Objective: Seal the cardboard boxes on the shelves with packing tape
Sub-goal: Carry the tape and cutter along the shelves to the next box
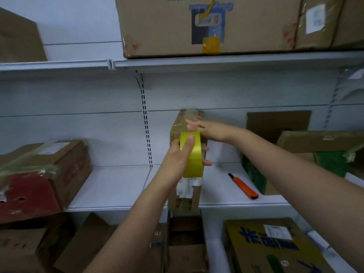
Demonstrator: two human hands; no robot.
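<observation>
1. Yellow packing tape [192, 154] is in the middle of the view, as a roll held just in front of a narrow cardboard box [186, 196].
2. The left hand [178, 157] grips the roll: the thumb lies across its yellow outer face, and fingertips show at the far side of the roll.
3. The narrow cardboard box stands upright on the white middle shelf [118, 190], at its front edge. It has a white label on the front face and shiny clear tape over its top.
4. The right hand [204, 129] rests on the upper part of this box with straight fingers, flat on the taped surface; it does not hold anything.
5. An orange utility knife [243, 186] lies on the same shelf, to the right of the box and apart from it.
6. Further right stands a green box [256, 174] with brown cardboard flaps above it.
7. At the left end of the shelf is a red and brown box [39, 178] with wrinkled clear tape on it.
8. On the upper shelf [216, 61] stands a large brown box [167, 26] with blue print and a yellow tape strip.
9. Below the middle shelf, more cardboard boxes are seen, one with blue characters [266, 245] on it.
</observation>
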